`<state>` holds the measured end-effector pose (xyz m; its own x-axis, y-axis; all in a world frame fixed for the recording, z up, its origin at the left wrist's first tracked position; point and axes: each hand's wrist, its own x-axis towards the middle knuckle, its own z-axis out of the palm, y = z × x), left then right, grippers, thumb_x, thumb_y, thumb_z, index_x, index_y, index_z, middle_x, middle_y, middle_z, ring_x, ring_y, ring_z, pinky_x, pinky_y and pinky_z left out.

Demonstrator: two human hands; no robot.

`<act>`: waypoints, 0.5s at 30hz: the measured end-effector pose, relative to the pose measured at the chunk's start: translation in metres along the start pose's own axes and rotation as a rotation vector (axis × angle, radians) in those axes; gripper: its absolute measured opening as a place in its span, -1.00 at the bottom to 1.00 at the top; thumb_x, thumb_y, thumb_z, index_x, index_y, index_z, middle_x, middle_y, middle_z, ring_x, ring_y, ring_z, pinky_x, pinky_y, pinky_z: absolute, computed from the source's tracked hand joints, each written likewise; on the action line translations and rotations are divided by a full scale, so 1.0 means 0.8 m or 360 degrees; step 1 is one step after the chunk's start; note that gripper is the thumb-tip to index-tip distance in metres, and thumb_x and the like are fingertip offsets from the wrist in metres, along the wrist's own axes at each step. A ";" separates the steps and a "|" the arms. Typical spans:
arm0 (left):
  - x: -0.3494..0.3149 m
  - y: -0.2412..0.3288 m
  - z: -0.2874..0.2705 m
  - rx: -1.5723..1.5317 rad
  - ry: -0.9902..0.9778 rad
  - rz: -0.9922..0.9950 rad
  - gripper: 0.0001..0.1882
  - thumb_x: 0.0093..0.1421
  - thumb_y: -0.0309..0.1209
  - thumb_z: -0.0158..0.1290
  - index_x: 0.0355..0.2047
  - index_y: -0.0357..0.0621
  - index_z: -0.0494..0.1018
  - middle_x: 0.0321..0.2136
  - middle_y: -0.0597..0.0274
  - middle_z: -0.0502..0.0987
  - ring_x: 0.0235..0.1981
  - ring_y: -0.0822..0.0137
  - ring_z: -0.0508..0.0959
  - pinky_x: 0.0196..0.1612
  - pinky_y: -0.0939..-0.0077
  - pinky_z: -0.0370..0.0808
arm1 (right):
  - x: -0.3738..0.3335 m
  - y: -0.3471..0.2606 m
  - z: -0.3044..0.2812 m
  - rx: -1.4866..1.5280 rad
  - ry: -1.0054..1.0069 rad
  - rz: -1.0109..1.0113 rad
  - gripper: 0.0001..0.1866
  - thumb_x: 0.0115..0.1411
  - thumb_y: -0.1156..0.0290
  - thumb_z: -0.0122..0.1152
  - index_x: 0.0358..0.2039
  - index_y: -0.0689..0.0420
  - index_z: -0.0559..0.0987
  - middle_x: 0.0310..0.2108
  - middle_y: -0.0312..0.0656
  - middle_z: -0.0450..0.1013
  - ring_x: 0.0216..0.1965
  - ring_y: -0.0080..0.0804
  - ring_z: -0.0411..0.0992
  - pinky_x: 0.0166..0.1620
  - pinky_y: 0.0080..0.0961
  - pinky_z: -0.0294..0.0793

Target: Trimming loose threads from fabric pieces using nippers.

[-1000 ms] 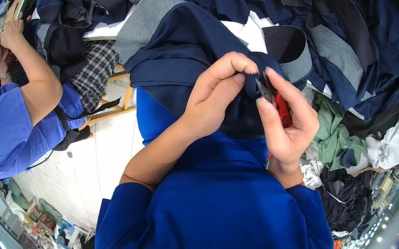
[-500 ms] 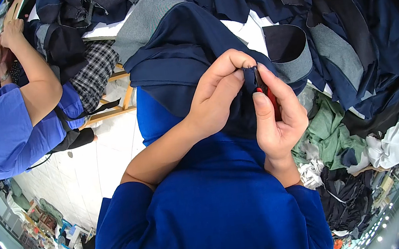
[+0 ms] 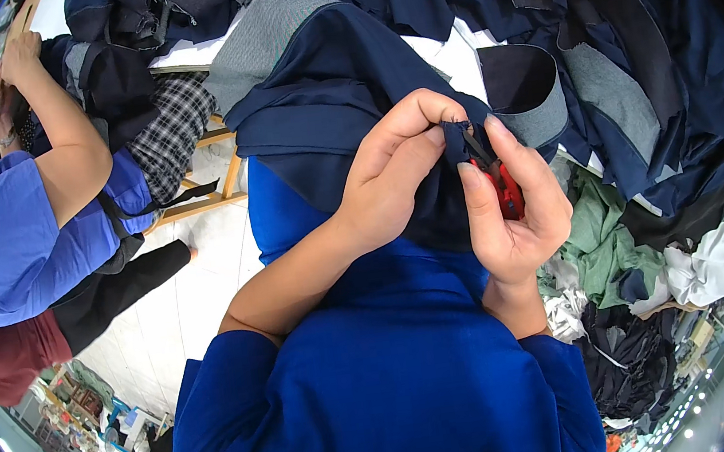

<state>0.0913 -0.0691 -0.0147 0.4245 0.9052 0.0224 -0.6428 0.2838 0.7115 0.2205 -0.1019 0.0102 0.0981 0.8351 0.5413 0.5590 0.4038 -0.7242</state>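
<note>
In the head view, a person's left hand [image 3: 388,183] pinches the raised edge of a navy cloth [image 3: 322,110] between thumb and forefinger, while the right hand [image 3: 523,225] grips red-handled snips [image 3: 511,195] between thumb and fingers. The snips lie just right of the pinched edge, long axis slanting from blades at upper left to handles at lower right; the right hand is the nearer to them. The cloth drapes over the lap toward the table [image 3: 455,59]. Against half a second earlier, the snips tilt more, show more red and stand wider, the right hand sits slightly farther right, and a maroon garment [image 3: 15,355] shows at lower left, below a co-worker's blue-violet shirt [image 3: 15,239].
</note>
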 end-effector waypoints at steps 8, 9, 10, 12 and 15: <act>-0.003 -0.005 -0.004 0.0929 -0.0182 0.0336 -0.82 0.09 -0.57 -0.24 -0.36 -0.19 0.37 -0.45 0.30 0.35 -0.39 0.40 0.30 -0.18 0.56 0.18 | -0.001 -0.010 -0.003 0.0073 0.0141 0.0337 -0.62 0.02 0.63 0.22 -0.09 0.32 0.49 -0.34 -0.18 0.50 -0.47 -0.63 0.39 -0.32 -0.77 0.36; -0.005 -0.011 0.001 0.0973 -0.0277 0.0371 -0.83 0.08 -0.54 -0.22 -0.36 -0.18 0.37 -0.46 0.31 0.35 -0.40 0.37 0.30 -0.15 0.54 0.13 | 0.004 -0.004 0.001 0.0284 0.0350 0.0492 -0.62 0.10 0.61 0.15 -0.03 0.34 0.43 -0.19 -0.16 0.46 -0.33 -0.62 0.39 -0.22 -0.75 0.37; -0.006 -0.016 0.005 0.0817 -0.0341 0.0300 -0.84 0.06 -0.58 -0.31 -0.42 -0.28 0.29 -0.44 0.15 0.34 -0.40 0.43 0.28 -0.23 0.55 0.22 | 0.010 0.010 -0.005 0.0454 0.0471 0.0673 -0.64 0.15 0.60 0.09 -0.01 0.35 0.41 -0.11 -0.12 0.42 -0.24 -0.59 0.39 -0.14 -0.74 0.35; -0.004 -0.007 0.018 0.0167 -0.0066 0.0011 -0.86 0.06 -0.58 -0.31 -0.43 -0.26 0.27 -0.45 0.18 0.33 -0.43 0.44 0.25 -0.23 0.55 0.21 | 0.017 0.017 -0.015 0.0598 0.0438 0.0704 -0.64 0.15 0.60 0.10 -0.02 0.35 0.41 -0.17 -0.15 0.46 -0.25 -0.59 0.41 -0.16 -0.73 0.36; 0.002 -0.008 -0.002 0.0106 -0.0107 -0.0015 -0.84 0.13 -0.57 -0.30 -0.37 -0.24 0.30 -0.40 0.26 0.34 -0.34 0.50 0.29 -0.17 0.62 0.23 | 0.005 0.003 -0.022 0.0355 0.0056 0.0517 -0.61 0.01 0.61 0.24 -0.08 0.33 0.49 -0.29 -0.21 0.50 -0.36 -0.69 0.38 -0.26 -0.83 0.32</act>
<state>0.0951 -0.0686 -0.0203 0.4736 0.8786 0.0608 -0.5956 0.2686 0.7570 0.2366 -0.1043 0.0185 0.2708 0.9210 0.2800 0.3020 0.1949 -0.9332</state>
